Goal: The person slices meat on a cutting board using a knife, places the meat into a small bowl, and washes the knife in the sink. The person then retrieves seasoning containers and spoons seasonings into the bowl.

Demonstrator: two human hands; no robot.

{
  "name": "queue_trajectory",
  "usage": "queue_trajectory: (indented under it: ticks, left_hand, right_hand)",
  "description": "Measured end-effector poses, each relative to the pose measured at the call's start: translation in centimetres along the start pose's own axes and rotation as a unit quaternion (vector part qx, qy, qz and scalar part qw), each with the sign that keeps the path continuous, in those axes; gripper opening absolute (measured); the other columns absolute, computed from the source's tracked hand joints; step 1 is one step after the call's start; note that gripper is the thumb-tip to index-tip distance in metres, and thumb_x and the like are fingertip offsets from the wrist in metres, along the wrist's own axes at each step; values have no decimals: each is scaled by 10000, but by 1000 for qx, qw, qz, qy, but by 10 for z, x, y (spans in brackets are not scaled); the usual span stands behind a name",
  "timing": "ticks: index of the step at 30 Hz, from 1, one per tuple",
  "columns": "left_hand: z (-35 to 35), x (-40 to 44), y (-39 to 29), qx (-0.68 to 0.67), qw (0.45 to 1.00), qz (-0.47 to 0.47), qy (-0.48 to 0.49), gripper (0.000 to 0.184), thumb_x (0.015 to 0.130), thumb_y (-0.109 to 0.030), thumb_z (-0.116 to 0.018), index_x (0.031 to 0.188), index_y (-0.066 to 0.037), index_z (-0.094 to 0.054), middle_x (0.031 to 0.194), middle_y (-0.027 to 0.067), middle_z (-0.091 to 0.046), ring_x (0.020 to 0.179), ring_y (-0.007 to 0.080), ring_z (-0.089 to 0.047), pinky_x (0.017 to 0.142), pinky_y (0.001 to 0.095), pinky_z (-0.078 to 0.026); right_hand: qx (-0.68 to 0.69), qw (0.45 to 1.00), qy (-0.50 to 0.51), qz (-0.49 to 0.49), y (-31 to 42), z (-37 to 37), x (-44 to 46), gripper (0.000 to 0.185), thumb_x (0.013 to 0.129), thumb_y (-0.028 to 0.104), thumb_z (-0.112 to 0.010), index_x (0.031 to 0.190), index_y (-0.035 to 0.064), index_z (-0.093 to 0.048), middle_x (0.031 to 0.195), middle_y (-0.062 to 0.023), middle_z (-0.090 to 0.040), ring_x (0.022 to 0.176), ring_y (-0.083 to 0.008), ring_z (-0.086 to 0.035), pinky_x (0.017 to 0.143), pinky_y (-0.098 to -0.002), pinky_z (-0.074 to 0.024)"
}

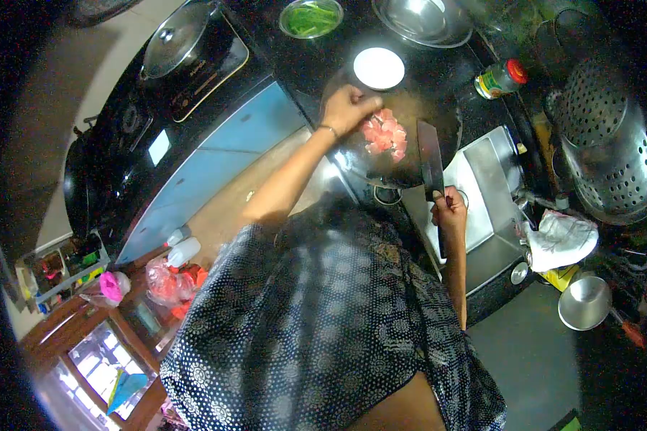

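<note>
My right hand (449, 207) is wrapped round the handle of a cleaver (430, 154), whose broad dark blade points away from me. Just left of the blade, pieces of pink raw meat (384, 135) lie in a small heap on a round, dark cutting board (410, 108). My left hand (347, 109) is over the board's left side, beside the meat, with its fingers curled together. Anything in those fingers is too small to make out. Beyond it stands a small white bowl (379, 68), its inside washed out by glare.
Farther back are a bowl of green vegetables (311, 18) and a metal basin (424, 21). A red-lidded jar (502, 79) stands right of the board. The steel sink (485, 187) is beside my right hand. A lidded pot (180, 39) sits on a cooker at left.
</note>
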State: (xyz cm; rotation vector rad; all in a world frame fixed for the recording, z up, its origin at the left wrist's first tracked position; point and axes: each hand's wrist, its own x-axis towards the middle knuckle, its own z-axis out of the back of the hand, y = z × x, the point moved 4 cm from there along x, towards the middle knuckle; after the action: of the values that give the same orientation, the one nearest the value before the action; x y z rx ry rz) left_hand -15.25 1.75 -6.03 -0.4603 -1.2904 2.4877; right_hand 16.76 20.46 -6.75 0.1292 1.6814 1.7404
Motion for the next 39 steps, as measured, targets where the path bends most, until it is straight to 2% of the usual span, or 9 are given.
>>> queue_trajectory:
  ticks: [3,9,15,17,23,30,33,37,39]
  left_hand:
    - [-10,-27,-8,65,982,-150,91,1064,512,-502,-916,1386,-71,-488,1301,230,-499,1232,394,-487,1039,447,-421]
    - [-28,-45,-34,199,955,-161,148,1169,424,-316,-959,1445,-160,-411,1204,202,-489,1106,451,-471,973,500,-453]
    - [-48,-47,-31,230,950,-138,160,951,508,-253,-932,1344,-144,-493,1209,193,-499,1095,446,-510,921,499,-493]
    - [-54,-48,-22,177,967,-147,112,800,574,-189,-894,1284,-128,-531,1186,200,-519,1073,441,-548,924,475,-501]
    - [-56,-51,-11,96,985,-139,47,677,611,-184,-869,1207,-92,-563,1080,197,-590,1032,392,-586,908,450,-505]
    - [-35,-51,-40,21,989,-144,-12,572,622,-156,-836,1135,-68,-599,1043,182,-621,1022,379,-592,865,441,-507]
    - [-15,-34,-68,-10,979,-199,-47,546,635,-172,-821,1125,-59,-606,1037,185,-625,985,385,-602,841,449,-513]
    - [7,3,-95,27,973,-206,-96,566,647,-203,-831,1148,-40,-623,1038,208,-628,965,387,-629,856,436,-533]
    - [13,16,-100,12,972,-210,-108,419,674,-164,-779,1063,-64,-659,1014,228,-633,989,405,-605,865,446,-521]
  right_hand:
    - [67,996,-1,-53,4,-10,-16,111,952,200,-651,893,125,-595,608,6,-561,440,-90,-481,393,-253,-385]
    - [100,988,24,-114,-4,-27,-17,128,955,238,-632,977,116,-600,647,-2,-588,459,-98,-499,421,-247,-398]
    - [91,989,69,-89,-5,-57,-1,167,954,255,-624,1004,98,-597,658,-4,-577,470,-96,-495,432,-241,-387]
    - [81,990,82,-85,-15,-63,6,165,954,255,-622,1006,101,-595,653,-4,-570,473,-95,-495,432,-240,-389]
    - [72,986,117,-89,-18,-84,12,151,973,245,-604,939,103,-566,623,-15,-555,451,-101,-494,409,-253,-395]
    - [105,986,122,-34,25,-80,7,147,982,230,-596,918,105,-552,623,-12,-555,440,-101,-488,391,-254,-380]
    - [122,985,120,-6,56,-79,18,143,986,236,-591,921,115,-550,624,-2,-556,436,-90,-479,395,-249,-380]
    - [27,996,80,-5,111,-84,44,117,987,205,-560,958,92,-565,617,-8,-539,445,-100,-473,406,-264,-399]
    - [-18,998,59,3,120,-89,68,118,983,209,-566,944,99,-580,614,-4,-545,430,-95,-478,386,-265,-392]
